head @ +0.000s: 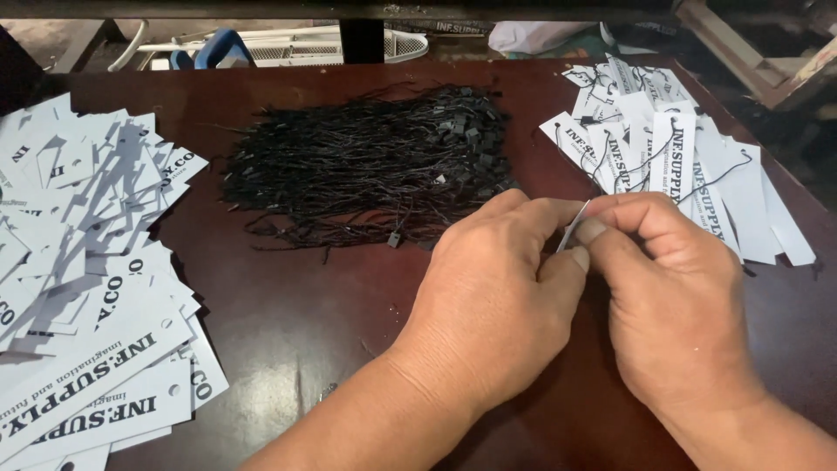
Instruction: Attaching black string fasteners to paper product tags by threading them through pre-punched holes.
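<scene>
I see both hands meeting low and right of centre over the dark red-brown counter [288, 305]. My left hand [488, 305] is curled, its thumb and forefinger pressed together on the near edge of a small white card tag [573, 228], which stands almost edge-on to the camera so only a thin sliver shows. My right hand [671, 296] is curled the same way, its fingertips [591, 230] pinching that tag from the other side, so the two hands touch around it. I cannot tell whether a string is already in the tag.

Just beyond the hands, in the middle of the counter, lies a broad heap of black strings [366, 170] with small black clasps. To the right of it, near my right hand, sits a pile of white tags with black cords looped through them [671, 157]. On the far left spreads a larger loose pile of white printed tags [87, 288], well apart from both hands
</scene>
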